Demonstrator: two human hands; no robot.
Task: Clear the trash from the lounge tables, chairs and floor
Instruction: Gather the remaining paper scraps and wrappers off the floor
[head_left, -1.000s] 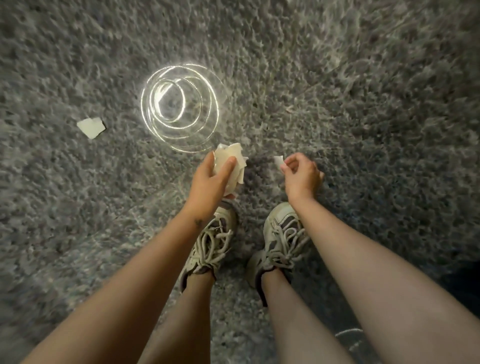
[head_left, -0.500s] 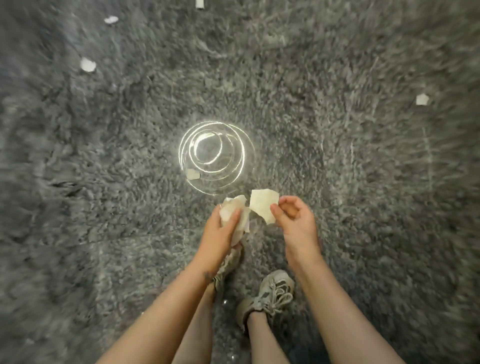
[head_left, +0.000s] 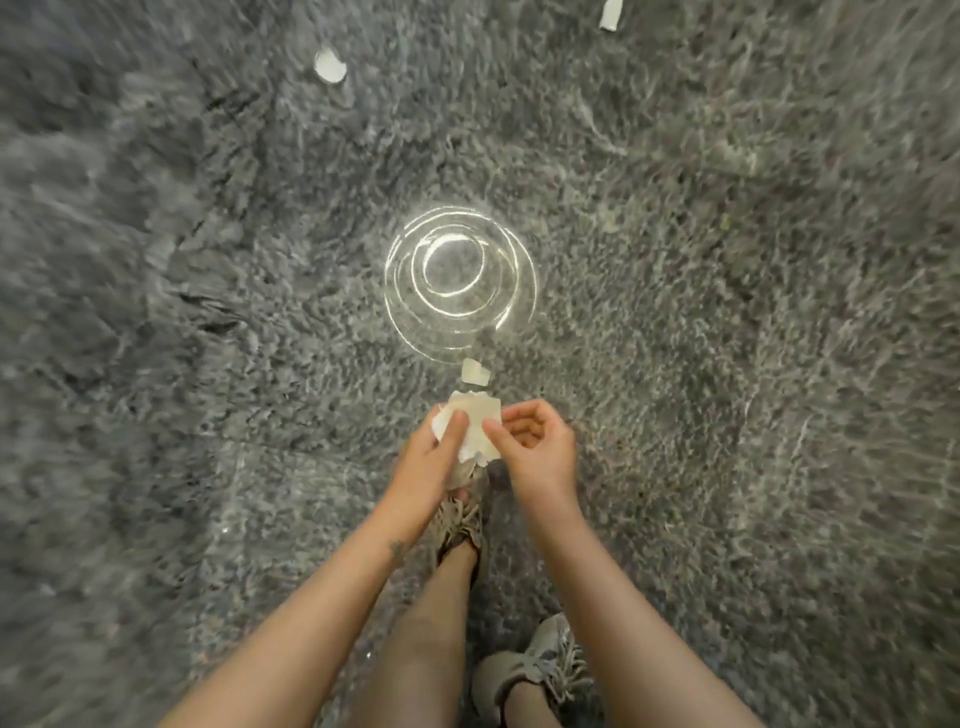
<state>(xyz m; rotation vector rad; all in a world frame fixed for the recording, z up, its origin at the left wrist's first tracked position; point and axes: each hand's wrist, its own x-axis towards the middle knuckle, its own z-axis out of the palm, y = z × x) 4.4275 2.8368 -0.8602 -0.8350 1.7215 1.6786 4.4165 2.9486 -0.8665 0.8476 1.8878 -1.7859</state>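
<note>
My left hand (head_left: 434, 457) grips a bunch of pale paper scraps (head_left: 475, 415) above the grey shag carpet (head_left: 727, 364). My right hand (head_left: 535, 447) is right beside it, thumb and fingers curled, pinching the right edge of the same bunch. One small pale scrap (head_left: 475, 373) lies on the carpet just ahead of both hands. Further off, a white scrap (head_left: 330, 66) lies at the upper left and another white scrap (head_left: 609, 14) sits at the top edge.
A bright ring-shaped light pattern (head_left: 460, 278) glows on the carpet ahead of the hands. My two feet in pale laced sneakers (head_left: 535, 670) stand below the hands. The carpet fills the whole view.
My right hand brought its scrap to the left and joined it to the bunch in my left hand. The view has moved forward over the carpet; the far scraps look closer.
</note>
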